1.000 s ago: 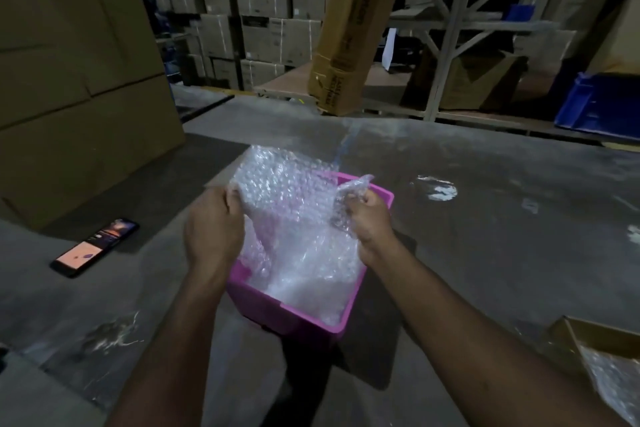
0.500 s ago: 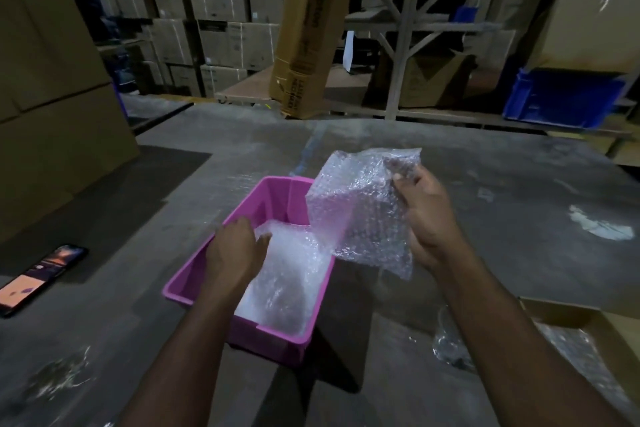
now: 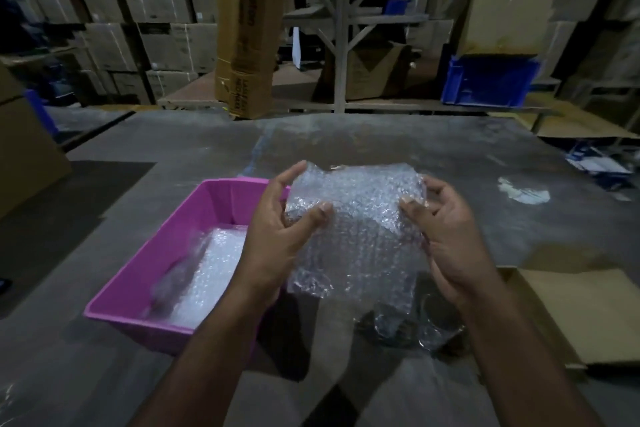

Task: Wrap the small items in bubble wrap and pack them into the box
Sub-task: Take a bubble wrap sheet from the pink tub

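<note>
Half a second ago only my right hand held the bubble wrap sheet, and my left hand was down in the pink tub. Now my left has come up to pinch the sheet's left edge, so it's spread between both hands at the centre of the frame, ready, I judge, for wrapping. Each thumb presses the front, fingers curled behind. More bubble wrap lies in the tub at lower left; the cardboard box sits at lower right
</note>
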The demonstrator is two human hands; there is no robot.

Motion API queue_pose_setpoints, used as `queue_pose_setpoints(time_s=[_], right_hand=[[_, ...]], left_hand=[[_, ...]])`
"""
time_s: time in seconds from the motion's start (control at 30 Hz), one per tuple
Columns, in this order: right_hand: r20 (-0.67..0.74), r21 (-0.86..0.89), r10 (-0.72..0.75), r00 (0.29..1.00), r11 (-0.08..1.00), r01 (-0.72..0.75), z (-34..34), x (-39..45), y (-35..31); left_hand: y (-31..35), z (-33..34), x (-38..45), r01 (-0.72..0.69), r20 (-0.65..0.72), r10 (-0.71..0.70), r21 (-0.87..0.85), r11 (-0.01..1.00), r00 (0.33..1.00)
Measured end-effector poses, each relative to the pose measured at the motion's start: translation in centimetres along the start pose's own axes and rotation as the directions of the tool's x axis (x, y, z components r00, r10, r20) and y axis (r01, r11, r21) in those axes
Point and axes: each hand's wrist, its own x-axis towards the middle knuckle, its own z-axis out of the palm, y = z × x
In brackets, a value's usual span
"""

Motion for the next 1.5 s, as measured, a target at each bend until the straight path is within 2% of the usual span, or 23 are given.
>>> queue_pose_setpoints(time_s=[0.07, 0.13, 0.33, 0.5, 0.6, 0.73, 0.9, 1.03, 1.13, 1.2, 1.33, 1.4, 1.5], right_hand=[[-0.089, 0.016, -0.018, 0.996, 1.0, 0.019, -2.0, -0.7, 0.0], [-0.121, 0.005, -0.035, 0.992, 0.999, 0.035, -4.0, -1.4, -0.2], [0.029, -0.125, -0.057, 0.998, 0.99, 0.06, -9.5, -3.4, -2.1], [0.065, -0.292, -0.116, 0.991, 0.948, 0.13, -13.8, -4.3, -3.7], [0.042, -0.437, -0.165, 0.985, 0.884, 0.166, -16.0, -4.3, -4.2], [0.049, -0.666, -0.264, 0.963, 0.71, 0.228, -18.1, -4.2, -4.7], [0.144, -0.573, -0.157, 0.977, 0.792, 0.212, -20.6, -4.4, -5.4], [0.015, -0.595, -0.237, 0.971, 0.779, 0.199, -22.1, -4.3, -5.4], [0.0, -0.586, -0.206, 0.978, 0.793, 0.167, -23.3, -3.9, -5.2], [0.012, -0.606, -0.167, 0.986, 0.783, 0.14, -24.0, -3.6, -5.0], [0.01, -0.752, -0.189, 0.982, 0.646, 0.132, -25.3, -3.1, -3.8], [0.009, -0.743, -0.159, 0.987, 0.66, 0.113, -25.8, -2.9, -3.3], [0.056, -0.664, -0.04, 0.998, 0.745, 0.068, -25.7, -3.2, -3.1]], left_hand=[[0.0, 1.7, -0.1, -0.014, 0.048, 0.017, -0.047, 0.999, 0.999], [-0.1, 3.3, -0.1, -0.034, 0.098, 0.034, -0.006, 0.999, 0.995], [-0.1, 8.1, -0.6, -0.029, 0.263, 0.014, 0.056, 0.998, 0.965], [0.2, 11.8, -0.7, -0.079, 0.262, 0.042, 0.13, 0.988, 0.964], [0.8, 13.6, -0.8, -0.171, 0.22, 0.109, 0.288, 0.942, 0.969], [1.3, 15.6, -0.7, -0.222, 0.247, 0.13, 0.394, 0.892, 0.96], [0.7, 17.9, 0.1, -0.169, 0.231, 0.096, 0.321, 0.932, 0.968], [0.5, 19.0, 0.8, -0.095, 0.358, 0.007, 0.23, 0.969, 0.934], [0.0, 19.2, 0.8, -0.111, 0.452, -0.036, 0.294, 0.95, 0.891], [-0.3, 19.4, 0.7, -0.108, 0.44, -0.05, 0.326, 0.939, 0.896], [-1.0, 20.1, 1.2, -0.104, 0.359, -0.02, 0.322, 0.941, 0.933], [-1.6, 20.6, 1.8, -0.086, 0.344, -0.017, 0.282, 0.956, 0.939], [-2.0, 21.5, 2.2, -0.07, 0.374, -0.036, 0.265, 0.962, 0.927]])
